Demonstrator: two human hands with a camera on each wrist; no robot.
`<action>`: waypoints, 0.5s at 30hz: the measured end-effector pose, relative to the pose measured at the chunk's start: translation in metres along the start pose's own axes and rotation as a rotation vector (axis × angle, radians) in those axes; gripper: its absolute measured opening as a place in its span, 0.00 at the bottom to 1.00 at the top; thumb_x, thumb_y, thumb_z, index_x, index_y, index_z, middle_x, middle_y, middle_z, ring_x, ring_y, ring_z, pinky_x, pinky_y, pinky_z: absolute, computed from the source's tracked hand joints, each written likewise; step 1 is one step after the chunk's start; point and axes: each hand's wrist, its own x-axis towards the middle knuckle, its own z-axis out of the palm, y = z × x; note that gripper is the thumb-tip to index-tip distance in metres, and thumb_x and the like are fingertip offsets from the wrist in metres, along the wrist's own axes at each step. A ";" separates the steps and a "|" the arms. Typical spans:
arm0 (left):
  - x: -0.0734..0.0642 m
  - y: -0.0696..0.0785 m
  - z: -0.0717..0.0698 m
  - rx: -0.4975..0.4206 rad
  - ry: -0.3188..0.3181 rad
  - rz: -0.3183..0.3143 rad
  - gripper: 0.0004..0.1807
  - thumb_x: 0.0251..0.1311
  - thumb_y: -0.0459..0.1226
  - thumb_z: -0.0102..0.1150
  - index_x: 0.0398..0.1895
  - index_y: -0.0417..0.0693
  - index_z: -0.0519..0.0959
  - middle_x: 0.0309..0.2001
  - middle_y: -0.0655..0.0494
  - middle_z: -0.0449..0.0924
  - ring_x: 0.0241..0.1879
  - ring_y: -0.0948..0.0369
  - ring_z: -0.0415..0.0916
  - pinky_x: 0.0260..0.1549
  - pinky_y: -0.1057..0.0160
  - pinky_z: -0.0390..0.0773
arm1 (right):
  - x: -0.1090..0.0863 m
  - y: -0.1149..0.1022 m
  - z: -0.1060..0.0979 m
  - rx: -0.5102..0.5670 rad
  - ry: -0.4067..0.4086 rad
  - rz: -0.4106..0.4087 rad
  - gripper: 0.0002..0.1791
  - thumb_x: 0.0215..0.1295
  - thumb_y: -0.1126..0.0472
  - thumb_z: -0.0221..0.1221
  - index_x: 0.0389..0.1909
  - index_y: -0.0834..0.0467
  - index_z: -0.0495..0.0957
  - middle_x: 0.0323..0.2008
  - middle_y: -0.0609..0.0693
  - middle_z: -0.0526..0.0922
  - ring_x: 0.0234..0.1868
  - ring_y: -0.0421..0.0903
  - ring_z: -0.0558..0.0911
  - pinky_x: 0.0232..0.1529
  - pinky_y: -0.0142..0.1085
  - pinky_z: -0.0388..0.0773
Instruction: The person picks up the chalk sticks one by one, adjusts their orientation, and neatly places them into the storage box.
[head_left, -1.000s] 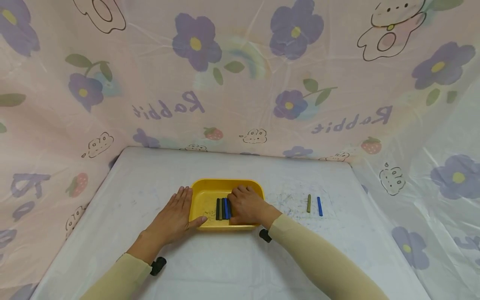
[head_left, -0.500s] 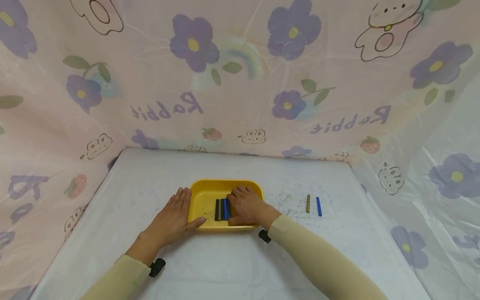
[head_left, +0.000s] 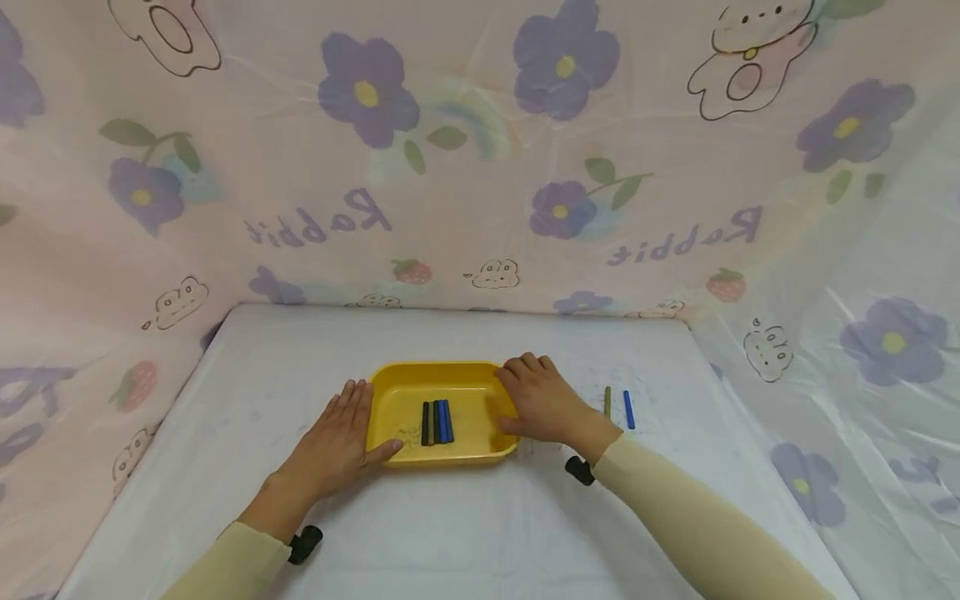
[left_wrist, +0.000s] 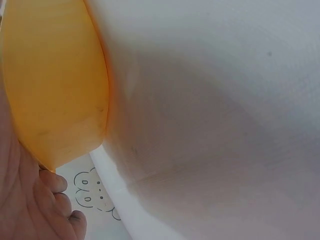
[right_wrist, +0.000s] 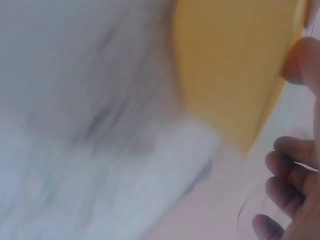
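Observation:
A yellow tray (head_left: 405, 460) stands on the table with a row of several thin crayons (head_left: 437, 422), dark, olive and blue, lying side by side in its middle. My left hand (head_left: 328, 450) rests along the tray's left wall, fingers straight and thumb over the rim. In the left wrist view, the palm lies against the tray's wall. My right hand (head_left: 550, 402) is at the tray's right rim, its fingers loosely bent and holding no crayon. In the right wrist view, a fingertip (right_wrist: 295, 62) touches the rim.
To the right of the tray, an olive crayon (head_left: 607, 402) and a blue crayon (head_left: 629, 409) lie apart on the white table (head_left: 465, 533). Smudges mark the cloth there. A patterned curtain (head_left: 465, 183) rises behind and at both sides.
My right hand has left the crayons and moved right to the tray's rim, uncovering the whole row. The left hand stays at the tray. The head view has shifted slightly.

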 end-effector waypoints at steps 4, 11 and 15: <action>0.000 0.002 0.001 -0.003 0.013 0.012 0.58 0.74 0.69 0.45 0.81 0.24 0.50 0.82 0.28 0.51 0.83 0.36 0.47 0.81 0.38 0.52 | -0.036 0.043 -0.007 -0.032 0.054 0.070 0.40 0.63 0.38 0.70 0.67 0.61 0.75 0.61 0.57 0.79 0.59 0.56 0.75 0.60 0.53 0.74; -0.001 0.001 0.003 -0.021 -0.001 0.004 0.59 0.74 0.70 0.45 0.81 0.24 0.48 0.82 0.29 0.49 0.83 0.36 0.44 0.81 0.38 0.50 | -0.094 0.106 0.000 -0.083 0.035 0.200 0.41 0.60 0.41 0.73 0.64 0.67 0.76 0.60 0.63 0.79 0.59 0.64 0.76 0.55 0.61 0.73; 0.000 0.000 0.004 -0.025 -0.011 0.002 0.60 0.74 0.70 0.45 0.82 0.25 0.47 0.82 0.29 0.48 0.83 0.36 0.44 0.81 0.37 0.50 | -0.112 0.122 0.011 -0.062 -0.063 0.268 0.42 0.60 0.41 0.71 0.65 0.67 0.76 0.61 0.64 0.79 0.61 0.65 0.75 0.56 0.64 0.72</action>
